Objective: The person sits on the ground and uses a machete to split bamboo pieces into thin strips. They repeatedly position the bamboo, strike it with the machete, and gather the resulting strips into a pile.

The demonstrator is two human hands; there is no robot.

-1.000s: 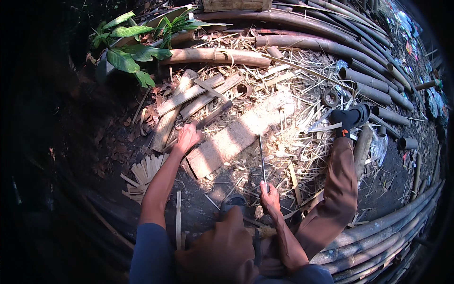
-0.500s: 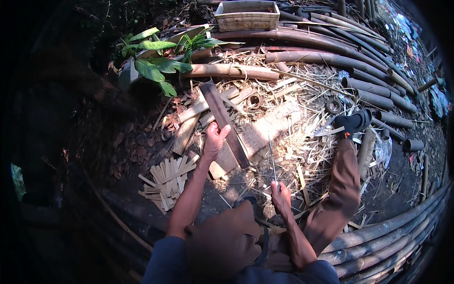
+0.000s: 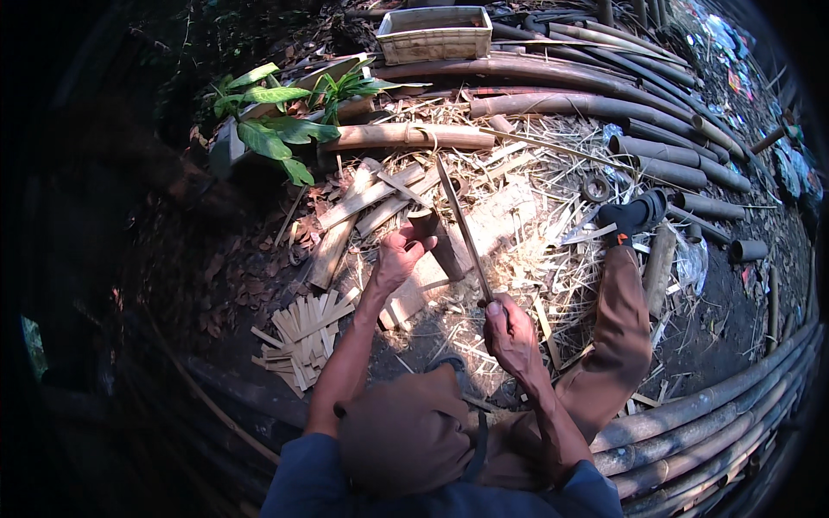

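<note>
Straw-strewn ground (image 3: pixel 553 198) lies under us; our left hand (image 3: pixel 399 257) grips a bamboo piece (image 3: pixel 436 240), our right hand (image 3: pixel 511 335) is closed round a long blade (image 3: pixel 462 226).

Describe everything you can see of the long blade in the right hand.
The long blade is a narrow, straight, dark strip, seemingly metal, gripped at its lower end by the right hand. It points up and away from the person, leaning slightly left. Its handle is hidden in the fist. Midway it crosses beside the short bamboo piece that the left hand holds upright; whether the edge touches it cannot be told. Split bamboo and straw lie beneath.
</note>
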